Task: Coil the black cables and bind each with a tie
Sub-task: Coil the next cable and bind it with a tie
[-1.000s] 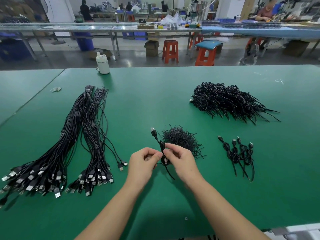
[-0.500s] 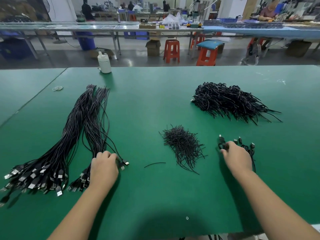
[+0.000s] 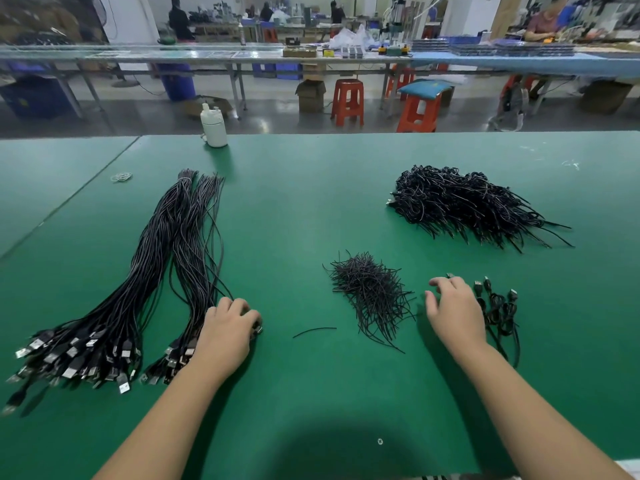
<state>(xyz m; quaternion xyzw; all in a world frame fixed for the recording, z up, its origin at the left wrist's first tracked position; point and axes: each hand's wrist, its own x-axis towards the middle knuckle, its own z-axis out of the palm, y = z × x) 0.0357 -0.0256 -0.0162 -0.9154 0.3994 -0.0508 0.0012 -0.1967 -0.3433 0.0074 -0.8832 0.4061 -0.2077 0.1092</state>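
Two long bundles of straight black cables [image 3: 162, 268] lie on the left of the green table [image 3: 298, 209], their plugs towards me. My left hand [image 3: 227, 329] sits at the near end of the right bundle, fingers curled around one cable's plug end [image 3: 258, 330]. A heap of short black ties [image 3: 370, 292] is in the middle, and a single loose tie [image 3: 313, 331] lies to its left. My right hand [image 3: 453, 310] hovers, fingers relaxed and holding nothing, at the left edge of a few bound coils [image 3: 500, 310].
A large pile of bound coils [image 3: 460, 206] lies at the back right. A white bottle [image 3: 213, 128] stands at the far edge, with rubber bands [image 3: 121, 177] to its left. Beyond the table are stools, benches and people working.
A second ago both hands held a coiled cable at the centre. The right hand carried it to the bound coils and let go; the left hand moved to the straight cables and curled onto one.
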